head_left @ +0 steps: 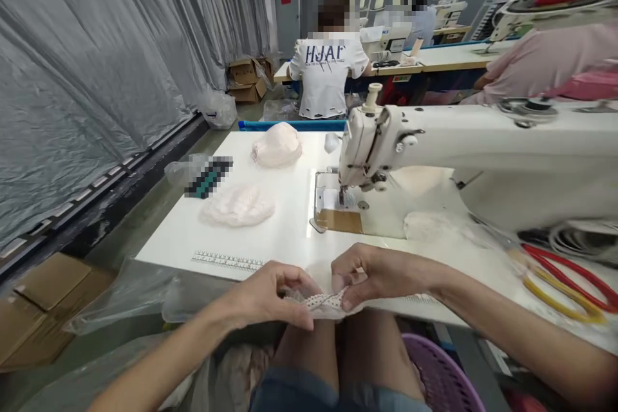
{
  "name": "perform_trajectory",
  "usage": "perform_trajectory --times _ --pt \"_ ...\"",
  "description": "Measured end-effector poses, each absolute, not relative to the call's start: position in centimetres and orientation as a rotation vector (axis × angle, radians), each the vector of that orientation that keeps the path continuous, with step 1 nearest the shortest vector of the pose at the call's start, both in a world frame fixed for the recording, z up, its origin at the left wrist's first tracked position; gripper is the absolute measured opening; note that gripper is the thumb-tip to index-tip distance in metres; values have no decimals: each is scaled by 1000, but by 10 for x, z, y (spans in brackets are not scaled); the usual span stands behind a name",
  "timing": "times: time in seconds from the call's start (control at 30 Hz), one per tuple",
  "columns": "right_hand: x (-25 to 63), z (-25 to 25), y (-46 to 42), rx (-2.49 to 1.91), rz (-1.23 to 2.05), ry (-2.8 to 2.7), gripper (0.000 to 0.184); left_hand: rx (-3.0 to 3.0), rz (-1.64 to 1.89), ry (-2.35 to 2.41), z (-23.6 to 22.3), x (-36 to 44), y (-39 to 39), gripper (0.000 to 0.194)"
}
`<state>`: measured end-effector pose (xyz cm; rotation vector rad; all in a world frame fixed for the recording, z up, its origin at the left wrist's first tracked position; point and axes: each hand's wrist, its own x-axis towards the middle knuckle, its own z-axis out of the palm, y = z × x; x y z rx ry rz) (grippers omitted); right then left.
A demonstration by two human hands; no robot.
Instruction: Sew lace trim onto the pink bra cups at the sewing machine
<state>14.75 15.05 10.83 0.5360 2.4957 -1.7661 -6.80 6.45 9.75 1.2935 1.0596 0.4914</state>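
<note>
Between my hands, at the front edge of the sewing table, is a small piece of thin whitish fabric [324, 302] with a dotted, lace-like edge. My left hand [273, 293] grips its left end between thumb and fingers. On the other end, my right hand [364, 280] pinches the edge between thumb and bent fingers. Part of the fabric is hidden behind the fingers. Beyond my hands stands a white sewing machine [415, 141], its needle area apart from the fabric.
Two pale fabric bundles [277, 145] [239, 206] lie on the white table [290, 232], left of the machine. A printed ruler [226, 261] runs along its front. Red-handled scissors [570, 277] lie right. A purple basket [444, 373] sits below. Other people work ahead.
</note>
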Motion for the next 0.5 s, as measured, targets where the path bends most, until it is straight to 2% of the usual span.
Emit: perform_trajectory --times 0.03,0.17,0.5 --pt "153 111 143 525 -1877 2391 20 1146 532 1029 92 -63 55 37" --pt "178 113 111 579 -2083 2150 24 807 616 943 71 -40 24 29" --pt "216 71 45 832 -2371 1924 32 723 468 847 31 -18 6 32"
